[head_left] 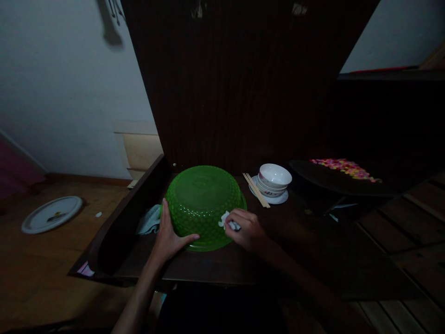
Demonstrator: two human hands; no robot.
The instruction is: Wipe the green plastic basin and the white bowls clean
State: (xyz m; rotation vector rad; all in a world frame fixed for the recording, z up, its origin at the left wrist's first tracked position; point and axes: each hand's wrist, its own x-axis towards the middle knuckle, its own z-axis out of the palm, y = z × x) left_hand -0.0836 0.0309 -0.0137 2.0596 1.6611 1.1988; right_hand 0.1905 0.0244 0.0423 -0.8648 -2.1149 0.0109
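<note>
A green plastic basin (201,199) lies upside down on a dark wooden table (278,260). My left hand (169,236) rests flat against its near left side, fingers spread. My right hand (245,228) is closed on a small white cloth (225,220) and presses it to the basin's right side.
Stacked white bowls on a plate (274,182) stand right of the basin, with wooden chopsticks (256,190) across the plate's edge. A pale cloth (150,220) lies left of the basin. A dark tray with coloured bits (342,169) sits further right. A white plate (52,213) lies on the floor at left.
</note>
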